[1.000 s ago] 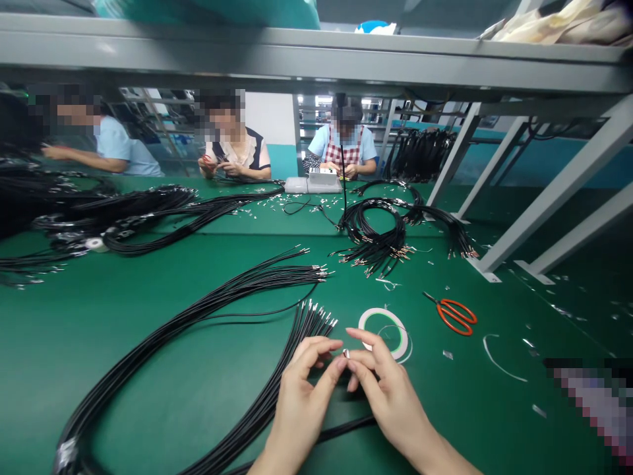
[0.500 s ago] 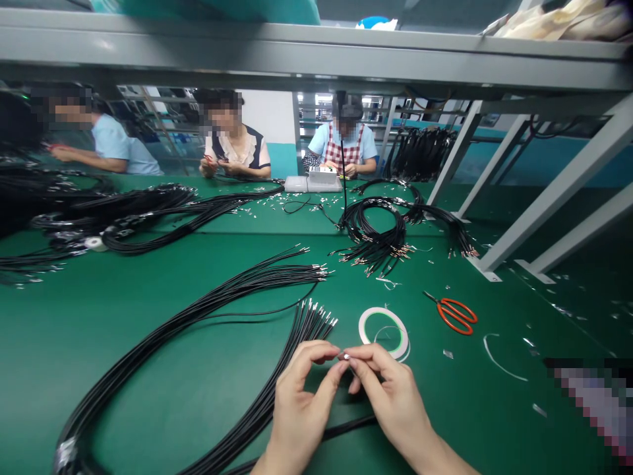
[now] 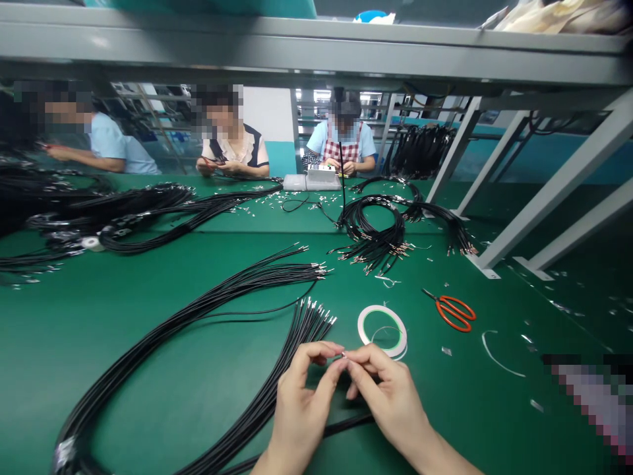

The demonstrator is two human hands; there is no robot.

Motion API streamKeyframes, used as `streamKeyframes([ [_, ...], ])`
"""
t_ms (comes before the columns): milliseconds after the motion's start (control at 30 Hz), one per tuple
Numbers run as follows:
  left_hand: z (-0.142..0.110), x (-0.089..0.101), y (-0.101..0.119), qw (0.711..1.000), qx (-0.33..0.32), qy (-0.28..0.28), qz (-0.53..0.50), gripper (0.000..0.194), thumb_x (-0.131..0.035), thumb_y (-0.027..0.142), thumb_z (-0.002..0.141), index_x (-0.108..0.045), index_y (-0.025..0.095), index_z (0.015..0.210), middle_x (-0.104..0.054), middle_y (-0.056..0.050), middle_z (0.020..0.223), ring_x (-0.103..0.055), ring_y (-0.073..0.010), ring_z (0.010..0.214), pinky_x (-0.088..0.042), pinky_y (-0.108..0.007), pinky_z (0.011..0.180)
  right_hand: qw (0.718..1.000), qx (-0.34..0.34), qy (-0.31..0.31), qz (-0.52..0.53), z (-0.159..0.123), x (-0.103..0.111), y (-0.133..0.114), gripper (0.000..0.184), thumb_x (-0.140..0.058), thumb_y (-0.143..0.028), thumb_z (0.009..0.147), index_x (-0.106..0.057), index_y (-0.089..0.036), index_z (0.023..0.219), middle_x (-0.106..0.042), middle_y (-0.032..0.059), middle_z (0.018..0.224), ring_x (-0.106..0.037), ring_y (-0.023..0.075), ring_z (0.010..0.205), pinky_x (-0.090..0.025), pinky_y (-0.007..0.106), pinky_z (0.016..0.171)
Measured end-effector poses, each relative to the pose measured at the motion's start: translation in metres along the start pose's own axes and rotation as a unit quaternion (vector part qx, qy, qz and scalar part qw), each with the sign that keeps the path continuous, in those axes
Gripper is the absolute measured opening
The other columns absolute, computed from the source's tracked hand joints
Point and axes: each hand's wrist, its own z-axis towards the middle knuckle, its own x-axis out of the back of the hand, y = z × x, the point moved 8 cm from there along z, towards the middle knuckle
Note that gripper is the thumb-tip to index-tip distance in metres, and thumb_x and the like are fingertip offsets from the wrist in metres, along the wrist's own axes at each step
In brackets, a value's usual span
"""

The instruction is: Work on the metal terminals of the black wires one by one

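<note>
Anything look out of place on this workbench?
A loose white strip lies curled on the green mat, right of the orange-handled scissors, near small scraps; it looks like a stray offcut.

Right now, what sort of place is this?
Probably a cable-harness assembly workshop: black cable bundles with metal terminals on a green-matted workbench, co-workers seated along it, and a small metal piece pinched between left hand and right hand.
</note>
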Motion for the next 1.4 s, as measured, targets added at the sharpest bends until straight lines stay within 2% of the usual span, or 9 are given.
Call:
streamKeyframes([
  [167,0.000,-0.002,-0.005,0.999,0.039,-0.001,-0.038,0.010,-0.064,0.017,0.087,-0.058,0.024,0.093,-0.067,0.000,0.093,-0.065,-0.0166,0.090,-0.053,-0.030,0.082,1.000,-0.001,-0.005,-0.015,0.002,0.000,0.003,0.019,-0.057,-0.031,0.092,-0.063,-0.017,0.080,-0.063,0.0006,0.068,-0.061,0.0130,0.055,-0.048,0.021,0.054],
  [300,0.000,-0.002,-0.004,0.998,0.044,0.008,-0.050,0.009,-0.065,0.018,0.086,-0.059,0.023,0.091,-0.067,0.000,0.091,-0.066,-0.0167,0.089,-0.053,-0.029,0.081,1.000,0.000,-0.007,0.005,0.003,0.000,0.002,0.020,-0.059,-0.032,0.091,-0.063,-0.017,0.079,-0.069,0.0062,0.089,-0.062,0.0135,0.062,-0.052,0.023,0.058],
  [500,0.000,0.000,-0.001,0.994,0.045,0.026,-0.091,0.010,-0.066,0.017,0.085,-0.059,0.021,0.090,-0.069,-0.002,0.091,-0.067,-0.0179,0.089,-0.055,-0.031,0.082,1.000,-0.003,0.014,0.004,0.002,0.003,0.001,0.017,-0.060,-0.032,0.090,-0.067,-0.018,0.096,-0.069,0.0037,0.080,-0.065,0.0147,0.058,-0.052,0.024,0.055],
  [667,0.000,0.002,0.002,0.998,0.008,0.018,-0.053,0.014,-0.068,0.016,0.084,-0.061,0.022,0.095,-0.069,-0.003,0.097,-0.066,-0.0192,0.093,-0.055,-0.033,0.083,0.999,0.015,0.039,-0.004,0.001,0.008,-0.002,0.016,-0.061,-0.031,0.090,-0.068,-0.018,0.084,-0.067,0.0012,0.070,-0.064,0.0138,0.054,-0.051,0.022,0.052],
  [900,0.004,0.000,0.023,0.991,-0.103,-0.045,0.078,0.025,-0.063,0.013,0.087,-0.067,0.027,0.107,-0.068,-0.004,0.099,-0.064,-0.0190,0.093,-0.052,-0.031,0.081,0.999,-0.003,0.033,0.018,0.001,0.007,-0.001,0.017,-0.062,-0.032,0.089,-0.067,-0.017,0.083,-0.066,-0.0002,0.065,-0.064,0.0130,0.053,-0.049,0.021,0.052],
  [1067,0.003,0.002,0.030,0.987,-0.134,-0.032,0.086,0.026,-0.068,0.011,0.083,-0.066,0.025,0.105,-0.065,-0.004,0.098,-0.063,-0.0188,0.093,-0.053,-0.031,0.081,0.999,-0.029,0.026,0.032,0.000,0.004,0.004,0.020,-0.061,-0.036,0.090,-0.066,-0.017,0.084,-0.066,-0.0007,0.062,-0.063,0.0128,0.049,-0.047,0.020,0.048],
  [1200,0.003,0.002,0.029,0.988,-0.129,-0.030,0.083,0.020,-0.062,0.009,0.087,-0.068,0.024,0.099,-0.065,-0.004,0.094,-0.063,-0.0183,0.091,-0.052,-0.030,0.080,0.999,-0.028,0.014,0.016,0.000,0.004,0.003,0.023,-0.060,-0.038,0.090,-0.066,-0.016,0.086,-0.065,-0.0007,0.058,-0.064,0.0140,0.048,-0.048,0.021,0.047],
  [1300,0.004,0.004,0.024,0.992,-0.103,-0.027,0.072,0.015,-0.059,0.011,0.089,-0.067,0.023,0.093,-0.066,-0.003,0.092,-0.063,-0.0184,0.089,-0.052,-0.031,0.079,0.999,-0.010,-0.002,-0.030,0.001,0.003,-0.001,0.023,-0.056,-0.036,0.093,-0.066,-0.017,0.099,-0.072,0.0052,0.078,-0.066,0.0151,0.053,-0.053,0.024,0.051],
  [1400,0.006,0.005,0.019,0.995,-0.073,-0.023,0.056,0.012,-0.058,0.014,0.090,-0.066,0.023,0.091,-0.067,-0.003,0.091,-0.064,-0.0182,0.089,-0.051,-0.030,0.080,0.976,0.080,0.025,-0.203,-0.001,0.006,-0.016,0.041,-0.055,-0.033,0.092,-0.054,-0.023,0.131,-0.062,0.0142,0.124,-0.069,0.0234,0.084,-0.057,0.036,0.072],
])
